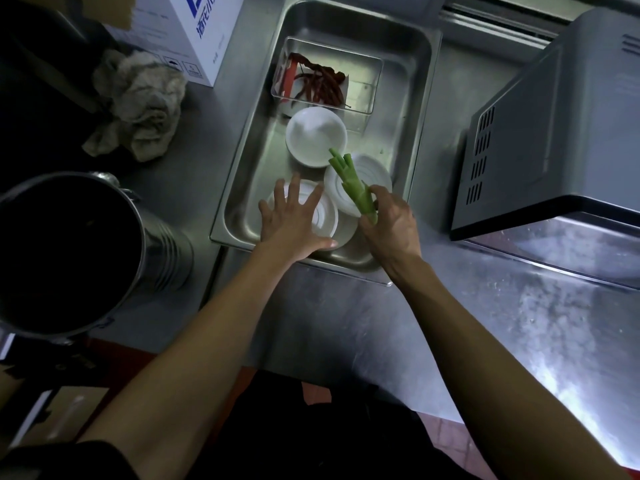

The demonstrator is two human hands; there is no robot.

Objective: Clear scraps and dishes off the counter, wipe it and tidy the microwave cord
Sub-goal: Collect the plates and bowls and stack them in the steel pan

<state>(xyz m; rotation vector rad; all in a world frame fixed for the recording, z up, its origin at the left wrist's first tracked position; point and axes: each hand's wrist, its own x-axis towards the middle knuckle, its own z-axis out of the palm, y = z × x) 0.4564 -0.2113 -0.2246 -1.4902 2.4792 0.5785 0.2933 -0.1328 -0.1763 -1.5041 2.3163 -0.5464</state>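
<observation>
Both hands worked over the steel tray (242,174) at frame centre: the left hand (294,220) lay spread flat on an upturned white bowl (323,216), likely steadying it, while the right hand (388,223) gripped a green vegetable stalk (349,178), probably scrap for discarding.

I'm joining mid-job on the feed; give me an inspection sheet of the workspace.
Surface: steel counter, smeared at right.
Job's things: steel tray holds three white dishes, clear box of dried chillies; green stalk scrap.
Clutter: crumpled rag, cardboard box, steel pot.
Hands: left hand spread flat on a dish; right hand grips the stalk.
Cables: nothing seen.
Surroundings: microwave at right.
</observation>
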